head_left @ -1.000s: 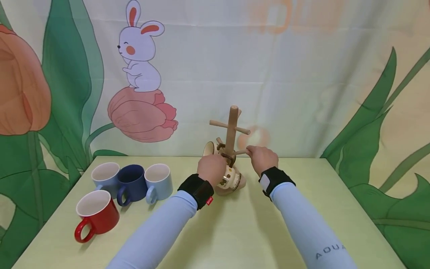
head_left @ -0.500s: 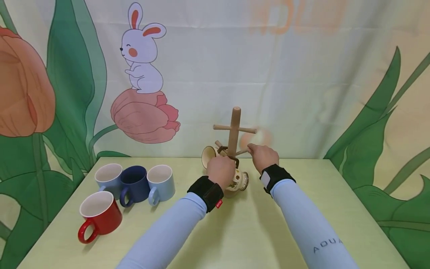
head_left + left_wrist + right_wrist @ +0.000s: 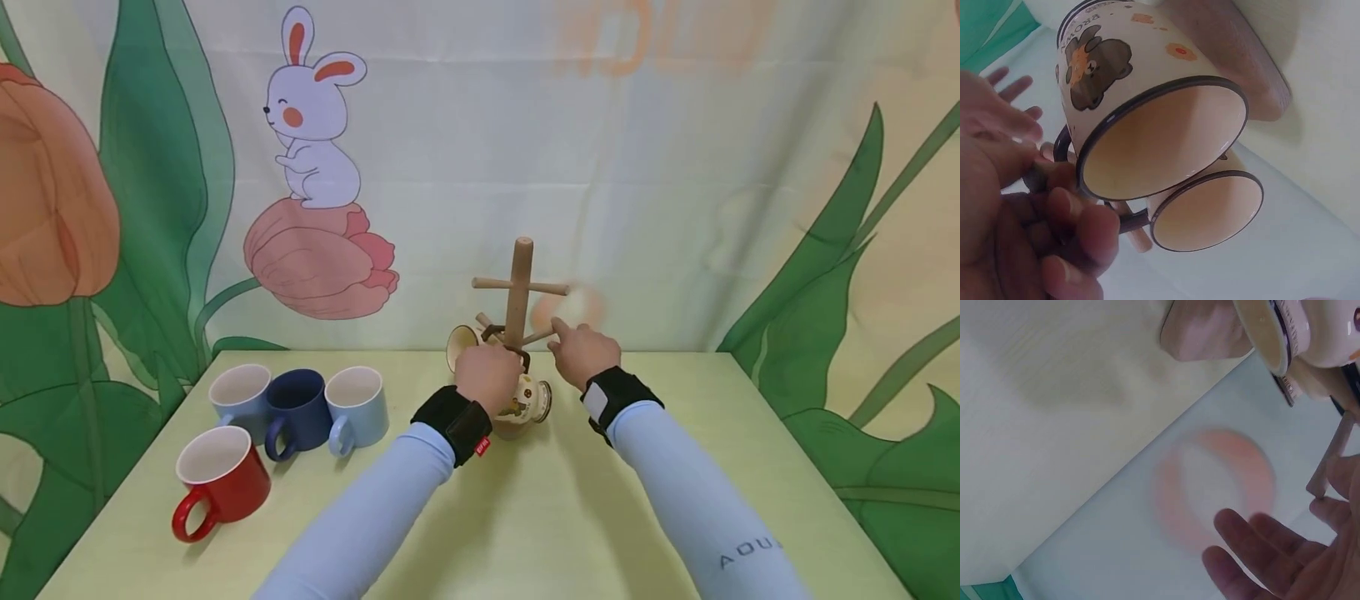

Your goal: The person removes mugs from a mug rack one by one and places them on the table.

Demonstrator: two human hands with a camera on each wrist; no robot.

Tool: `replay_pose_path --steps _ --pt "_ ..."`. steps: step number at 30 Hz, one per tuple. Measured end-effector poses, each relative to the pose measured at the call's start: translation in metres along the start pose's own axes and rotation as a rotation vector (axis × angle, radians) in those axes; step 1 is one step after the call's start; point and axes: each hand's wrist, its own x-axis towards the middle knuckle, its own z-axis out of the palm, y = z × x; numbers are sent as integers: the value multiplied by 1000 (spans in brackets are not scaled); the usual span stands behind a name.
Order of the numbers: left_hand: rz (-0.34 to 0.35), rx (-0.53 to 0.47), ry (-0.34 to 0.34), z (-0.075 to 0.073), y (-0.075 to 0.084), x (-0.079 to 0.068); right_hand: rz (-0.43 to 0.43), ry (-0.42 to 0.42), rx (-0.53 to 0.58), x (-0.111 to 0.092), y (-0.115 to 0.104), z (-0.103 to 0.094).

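Observation:
A wooden mug tree [image 3: 519, 292] stands near the table's back edge, its bare upper pegs [image 3: 550, 288] reaching left and right. Cream mugs with dark rims hang lower down. One mug [image 3: 1147, 69] bears a brown bear print; another mug [image 3: 1210, 212] hangs behind it in the left wrist view. My left hand [image 3: 487, 375] pinches the end of a low peg [image 3: 1035, 178] in front of the post, partly hidden by the fingers. At the right, my right hand [image 3: 585, 354] has thumb and index finger at the tip of another low peg [image 3: 1332, 459], other fingers loose.
Left on the pale table [image 3: 750, 500] stand a red mug [image 3: 228, 483], a dark blue mug [image 3: 298, 412] and light blue mugs [image 3: 358, 408], upright with handles toward me. A printed cloth [image 3: 637, 167] hangs behind the table.
The mug tree has turned and straightened slightly, its upper pegs going from slanted to nearly level. My left hand has shifted a little right with it; my right hand stays at its peg.

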Motion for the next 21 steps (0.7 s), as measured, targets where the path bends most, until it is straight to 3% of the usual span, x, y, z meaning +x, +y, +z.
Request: replay_pose_path --steps 2,5,10,15,21 --pt "1 -54 -8 1 -6 1 -4 32 -13 -4 -1 0" --pt "-21 -148 -8 2 -19 2 -16 143 12 -13 -6 1" --pt "-110 -252 -27 4 -48 8 -76 245 55 -29 -25 -6" --pt "-190 -318 -77 10 -70 14 -121 207 53 -43 -50 -10" --pt "-210 -345 -117 16 -75 21 -32 100 17 -45 -67 -6"
